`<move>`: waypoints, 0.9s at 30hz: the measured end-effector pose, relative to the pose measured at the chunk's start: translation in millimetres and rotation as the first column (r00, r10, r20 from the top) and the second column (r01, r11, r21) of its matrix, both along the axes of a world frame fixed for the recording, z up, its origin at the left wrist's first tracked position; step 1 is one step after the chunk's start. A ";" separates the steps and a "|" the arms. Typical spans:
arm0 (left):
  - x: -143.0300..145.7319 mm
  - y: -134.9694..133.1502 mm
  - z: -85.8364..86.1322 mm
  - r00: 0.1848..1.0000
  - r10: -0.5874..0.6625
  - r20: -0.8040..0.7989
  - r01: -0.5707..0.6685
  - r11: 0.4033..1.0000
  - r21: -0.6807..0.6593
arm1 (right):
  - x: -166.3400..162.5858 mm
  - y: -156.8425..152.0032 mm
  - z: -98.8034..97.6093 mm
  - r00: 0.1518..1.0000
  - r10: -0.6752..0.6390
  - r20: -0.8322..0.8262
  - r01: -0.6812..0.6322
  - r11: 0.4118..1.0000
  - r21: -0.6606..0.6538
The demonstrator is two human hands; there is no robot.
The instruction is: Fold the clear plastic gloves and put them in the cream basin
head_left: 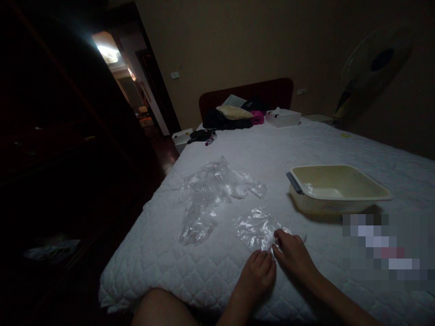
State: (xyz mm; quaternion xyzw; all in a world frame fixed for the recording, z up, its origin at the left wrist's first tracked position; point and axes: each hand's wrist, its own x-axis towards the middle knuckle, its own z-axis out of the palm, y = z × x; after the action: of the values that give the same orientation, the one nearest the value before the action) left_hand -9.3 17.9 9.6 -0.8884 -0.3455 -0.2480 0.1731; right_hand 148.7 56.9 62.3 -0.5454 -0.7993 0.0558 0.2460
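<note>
A clear plastic bag point(255, 226) lies crinkled on the white quilted bed, just beyond my hands. With curled fingers, my left hand point(261, 270) grips the bag's near edge. My right hand point(292, 251) pinches the same bag at its right corner, close beside the left. Farther left, a loose spread of other clear plastic bags point(210, 190) rests on the bed, apart from both hands. An open cream plastic bin point(340, 199) with a grey handle stands beyond my right hand.
Dark clothes and a pale cushion point(234, 112) are piled by the headboard point(278, 90), beside a white box point(283, 117). A fan point(377, 63) stands at the right. A blurred-out patch covers something on the bed at right. My knee point(163, 309) is at the near edge.
</note>
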 end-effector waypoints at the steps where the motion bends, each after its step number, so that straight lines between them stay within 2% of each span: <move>1: 0.0 0.1 0.2 1.000 -0.003 0.006 0.003 1.000 0.000 | -0.6 0.7 -1.4 1.000 0.001 -0.022 -0.001 1.000 0.011; 5: -0.3 0.1 1.9 0.999 -0.017 0.028 0.017 1.000 0.001 | -1.4 2.3 -5.6 0.997 0.004 -0.079 -0.002 1.000 0.031; 11: 0.1 0.0 2.3 1.000 -0.002 -0.014 0.002 1.000 -0.014 | -2.9 5.2 -6.2 0.991 -0.015 -0.136 0.014 1.000 -0.013; 16: 0.9 0.0 2.3 0.999 0.000 0.033 -0.001 0.999 0.032 | -4.3 7.6 -6.8 0.995 0.058 -0.079 -0.061 0.998 -0.035; 20: 0.5 -0.6 1.4 1.000 0.004 -0.021 -0.003 0.999 0.048 | -5.1 6.8 -3.8 0.996 0.070 -0.050 -0.071 0.997 -0.024; 24: -0.1 -2.2 0.2 1.000 0.016 -0.016 -0.015 0.996 0.083 | 0.5 7.1 0.5 0.989 0.063 -0.132 -0.070 0.996 -0.053; 27: -0.5 -3.4 0.3 0.999 0.024 0.031 -0.028 0.991 0.134 | 12.9 8.5 1.9 0.983 0.060 -0.175 -0.061 0.998 0.001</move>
State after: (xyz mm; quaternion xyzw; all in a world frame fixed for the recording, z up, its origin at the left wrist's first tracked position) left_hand -9.8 14.5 9.8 -0.8664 -0.3420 -0.2813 0.2309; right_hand 161.6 65.4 64.2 -0.5143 -0.7907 0.1128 0.3125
